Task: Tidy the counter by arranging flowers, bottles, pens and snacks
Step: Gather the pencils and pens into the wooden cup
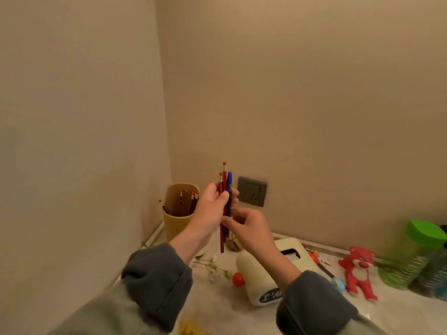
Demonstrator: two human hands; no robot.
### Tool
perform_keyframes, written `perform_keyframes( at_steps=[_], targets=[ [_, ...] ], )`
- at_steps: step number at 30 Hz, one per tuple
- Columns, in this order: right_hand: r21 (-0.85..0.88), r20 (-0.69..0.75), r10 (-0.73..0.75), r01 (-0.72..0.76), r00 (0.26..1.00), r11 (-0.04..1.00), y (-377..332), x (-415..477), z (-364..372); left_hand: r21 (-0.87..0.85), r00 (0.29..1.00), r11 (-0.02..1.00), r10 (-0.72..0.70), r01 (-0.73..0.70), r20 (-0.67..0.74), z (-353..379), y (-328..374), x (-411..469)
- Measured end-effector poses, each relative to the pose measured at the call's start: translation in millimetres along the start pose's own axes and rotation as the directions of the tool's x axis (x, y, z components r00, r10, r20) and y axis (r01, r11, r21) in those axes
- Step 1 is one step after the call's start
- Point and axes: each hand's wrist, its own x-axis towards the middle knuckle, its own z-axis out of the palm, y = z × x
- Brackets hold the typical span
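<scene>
Your left hand (212,209) grips a small upright bundle, red pencils (224,175) and a blue pen (229,181), above the counter (217,310), while your right hand (249,228) pinches the bundle's lower end in its fingertips. The tan pen cup (177,223) in the corner already holds several pencils, so the pens look partly sorted; this bundle is not yet in. Left to do, by my reading: the dried flower sprig (212,268) lying loose, and the green-lidded jar (411,252) and the bottle (435,274) beside it. I cannot make out any snacks.
</scene>
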Motion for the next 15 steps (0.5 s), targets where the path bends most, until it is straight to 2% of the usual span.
perform_keyframes(
  at_steps=[3,8,12,15],
  targets=[
    [-0.007,-0.029,-0.082,0.082,0.996,0.997,-23,23,23,0.042,0.995,0.994,0.101,-0.102,0.018,-32,17,10],
    [-0.133,-0.137,-0.194,0.176,0.971,0.975,-48,57,54,0.102,0.979,0.974,0.197,-0.202,0.057,-72,37,30],
    [-0.085,-0.103,-0.095,0.087,0.99,0.993,-43,72,77,0.145,0.982,0.972,0.175,-0.184,0.073,-94,23,44],
    [-0.159,-0.048,-0.021,0.013,0.999,0.987,-28,76,90,0.14,0.992,0.984,0.103,-0.112,0.072,-105,2,48]
  ],
)
